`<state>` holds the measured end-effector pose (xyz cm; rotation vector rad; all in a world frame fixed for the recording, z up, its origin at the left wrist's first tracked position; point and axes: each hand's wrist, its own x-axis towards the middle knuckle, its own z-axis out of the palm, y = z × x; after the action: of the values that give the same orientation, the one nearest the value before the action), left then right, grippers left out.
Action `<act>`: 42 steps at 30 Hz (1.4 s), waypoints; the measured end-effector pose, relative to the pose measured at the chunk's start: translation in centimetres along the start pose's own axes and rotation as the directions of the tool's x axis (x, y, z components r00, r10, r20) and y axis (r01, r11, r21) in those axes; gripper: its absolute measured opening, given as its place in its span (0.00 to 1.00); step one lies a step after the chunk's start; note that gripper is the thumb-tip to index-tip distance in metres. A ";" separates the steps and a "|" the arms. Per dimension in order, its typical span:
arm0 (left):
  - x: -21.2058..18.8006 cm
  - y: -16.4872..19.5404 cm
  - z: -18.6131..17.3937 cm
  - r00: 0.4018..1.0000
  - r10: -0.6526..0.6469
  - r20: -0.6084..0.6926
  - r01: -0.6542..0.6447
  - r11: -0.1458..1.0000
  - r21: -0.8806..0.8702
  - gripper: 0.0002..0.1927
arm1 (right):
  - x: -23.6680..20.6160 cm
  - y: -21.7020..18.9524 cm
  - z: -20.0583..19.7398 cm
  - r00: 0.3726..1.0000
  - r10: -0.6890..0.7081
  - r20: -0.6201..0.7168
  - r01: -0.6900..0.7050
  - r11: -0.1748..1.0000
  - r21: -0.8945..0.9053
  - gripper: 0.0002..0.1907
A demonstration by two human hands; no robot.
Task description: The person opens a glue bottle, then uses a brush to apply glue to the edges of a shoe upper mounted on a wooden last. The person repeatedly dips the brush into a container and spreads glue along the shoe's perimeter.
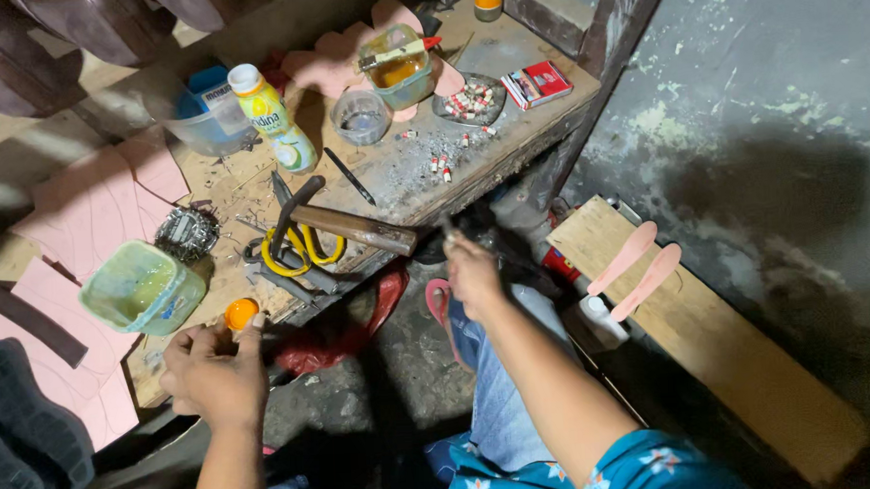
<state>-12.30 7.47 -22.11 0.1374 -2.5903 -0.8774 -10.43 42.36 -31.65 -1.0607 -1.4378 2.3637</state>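
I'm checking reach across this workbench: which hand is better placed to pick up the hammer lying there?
Probably the right hand: it sits just past the wooden hammer handle's near end, though it seems to grip something dark. The left hand is farther off, holding a small orange ball.

Layout of the tabletop (pixel 509 139): a hammer (pixel 351 226) lies across its front edge, scissors (pixel 303 248) just left of it, a tub (pixel 142 287) farther left; a bottle (pixel 275 119) lies behind these, a cup (pixel 360 116) to its right, then a dish (pixel 468 101); a board (pixel 713 340) lies on the floor to the right
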 end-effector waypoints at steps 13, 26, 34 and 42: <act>0.1 -0.2 -0.1 1.000 -0.008 -0.003 0.008 0.997 0.081 0.19 | -1.4 -2.3 -1.3 0.998 0.047 0.052 -0.048 0.999 0.020 0.23; 0.3 0.1 -0.4 0.999 -0.030 0.021 0.027 0.993 0.117 0.17 | 0.1 3.2 -0.6 0.731 -0.418 0.539 0.676 0.333 -0.657 0.27; 0.5 -0.2 0.0 0.998 -0.034 0.048 0.041 0.988 -0.147 0.23 | 0.5 -1.3 0.1 0.949 -0.303 -0.081 0.263 0.909 -0.323 0.24; 0.4 -1.2 0.5 0.998 0.045 -0.032 -0.045 0.999 0.010 0.19 | -0.2 1.5 1.3 0.873 -0.419 0.248 0.456 0.524 -0.719 0.31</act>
<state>-12.87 6.72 -23.05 0.0944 -2.5580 -0.8412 -10.88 40.59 -32.44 -0.6149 -2.4747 1.3948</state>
